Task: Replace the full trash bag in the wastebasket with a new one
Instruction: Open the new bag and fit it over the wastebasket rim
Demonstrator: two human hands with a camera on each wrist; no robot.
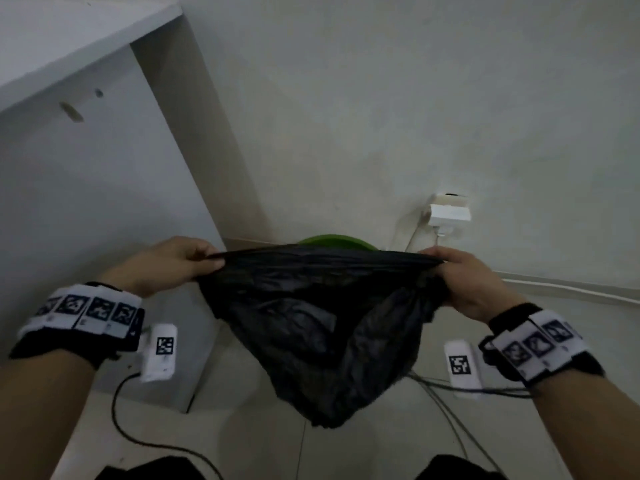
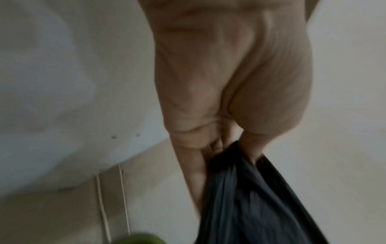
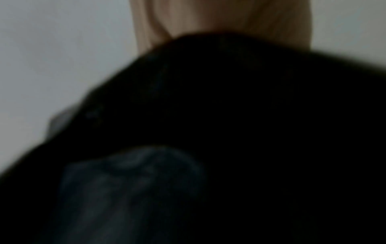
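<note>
Both forearms are reaching fwd at the bottom of the head view, each wearing a black wristband w/ white marker tags and a small white cam unit hanging below. L hand [image 1: 175, 263] is pinching one end of the black trash bag [image 1: 322, 327] rim, fingers curled round the plastic; R hand [image 1: 471, 284] is gripping the opposite end the same way, bunching some extra plastic under the palm. Bag's top edge is stretching taut between the two hands, roughly level, while the body is sagging slack and crumpled below, hanging clear of the tiled floor [image 1: 263, 441]. Green wastebasket [image 1: 337, 241] is showing only as a sliver of rim just behind the bag's top edge, close to the white wall [image 1: 381, 116]; can't tell whether the bag is touching it. White cabinet panel [image 1: 86, 202] is standing to the left, w/ a white plug adapter [image 1: 449, 213] sitting in a wall socket to the right of the basket and cables trailing over the floor. L wrist view is showing fingers [image 2: 217, 145] clamping dark pleated plastic, blurry green blob at bottom edge. R wrist view is mostly filling w/ black bag [image 3: 229, 115], only a strip of hand visible at top, blurred.
</note>
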